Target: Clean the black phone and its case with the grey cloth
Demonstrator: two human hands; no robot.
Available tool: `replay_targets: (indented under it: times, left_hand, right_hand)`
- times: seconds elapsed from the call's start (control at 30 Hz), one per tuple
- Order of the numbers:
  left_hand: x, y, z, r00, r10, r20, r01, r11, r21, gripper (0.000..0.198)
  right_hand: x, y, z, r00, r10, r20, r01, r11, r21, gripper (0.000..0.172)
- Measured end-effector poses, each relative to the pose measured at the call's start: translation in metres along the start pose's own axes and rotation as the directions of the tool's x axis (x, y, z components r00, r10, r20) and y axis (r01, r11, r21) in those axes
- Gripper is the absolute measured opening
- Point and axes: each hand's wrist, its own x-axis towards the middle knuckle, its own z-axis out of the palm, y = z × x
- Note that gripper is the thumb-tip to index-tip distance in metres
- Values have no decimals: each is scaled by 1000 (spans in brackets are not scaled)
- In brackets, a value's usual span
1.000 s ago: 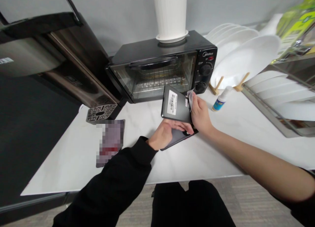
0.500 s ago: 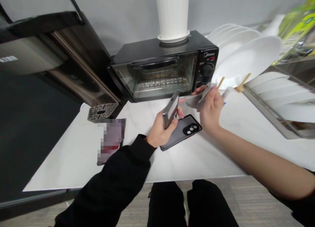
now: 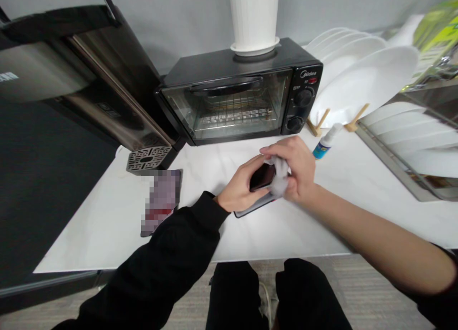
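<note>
My left hand (image 3: 241,184) is closed round a dark smartphone (image 3: 262,176), gripping it by its sides above the counter. From the other side, my right hand (image 3: 298,165) presses a crumpled pale grey cloth (image 3: 279,177) round the phone's far end. Beneath both hands lies a phone case (image 3: 255,206) with a black rim, mostly hidden now. A small spray bottle (image 3: 325,143) with a blue label and white cap lies or stands to the right of my right hand; I cannot tell which.
Behind my hands is a black toaster oven (image 3: 239,81) bearing a white pot (image 3: 255,19). At left stand a drinks machine (image 3: 107,91) and a flat, pixelated object (image 3: 162,201). White plates (image 3: 365,86) stand in a rack at right, on the white counter (image 3: 293,234).
The phone has turned from edge-on to lying flatter. My right hand has brought the cloth left and down onto it, uncovering the spray bottle and covering more of the case.
</note>
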Motion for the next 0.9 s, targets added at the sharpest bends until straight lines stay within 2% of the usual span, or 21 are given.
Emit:
replay_targets:
  times: [0.07,0.1,0.13,0.2,0.27,0.3,0.33,0.4,0.47,0.53,0.6,0.67,0.73,0.77,0.8,0.83,0.9]
  left_hand:
    - [0,0,0,1000,8,-13,-8,1000,-26,41]
    - [0,0,1,1000,13,-23,-13,999,-33,38]
    - [0,-1,1,999,24,-30,-25,999,-38,35]
    - [0,-3,2,996,73,-43,-76,996,-54,35]
    - [2,-4,3,994,102,-41,-105,991,-82,40]
    - [2,-4,3,996,90,-29,-92,992,-91,42]
    - [3,-3,3,998,65,-13,-66,994,-91,42]
    - [4,-1,3,1000,19,19,-17,997,-71,40]
    - [4,0,3,1000,9,25,-8,999,-43,39]
    - [4,0,4,1000,13,12,-13,1000,-12,40]
    - [3,-2,5,1000,11,-6,-11,1000,11,38]
    - [2,-4,6,1000,11,-19,-10,1000,11,35]
    - [1,-6,6,999,3,-33,-3,1000,-9,36]
    - [1,-7,6,999,-3,-40,2,1000,-19,36]
    - [1,-6,6,999,-7,-43,6,1000,-24,36]
    - [1,-5,5,999,-10,-43,9,1000,-24,37]
    - [2,-3,4,1000,-17,-26,16,1000,-3,39]
  right_hand:
    - [-1,3,1,985,167,-45,-165,985,45,49]
    - [-2,3,2,981,186,-52,-184,982,47,48]
    - [-2,1,2,986,158,-46,-157,987,29,46]
    - [-1,-5,2,1000,20,-16,-21,1000,-23,41]
    - [0,-8,0,991,-130,14,131,990,-51,37]
    - [1,-7,-1,987,-159,19,160,986,-40,37]
    - [1,-6,-2,991,-134,17,134,991,-12,40]
    - [2,-1,-3,1000,15,-2,-15,998,56,50]
    - [1,2,-2,982,188,-30,-184,977,104,53]
    - [-1,3,-1,965,254,-62,-245,963,115,51]
    - [-2,-1,1,981,186,-62,-178,978,110,50]
    - [-2,-5,1,1000,4,-20,-2,997,75,48]
    - [-3,-8,1,985,-172,30,172,985,18,44]
    - [-3,-8,0,978,-206,37,206,978,1,43]
    - [-3,-7,0,983,-183,30,183,983,4,45]
    - [-3,-6,0,994,-110,14,109,994,27,49]
    - [-3,-3,0,993,113,-20,-110,987,117,55]
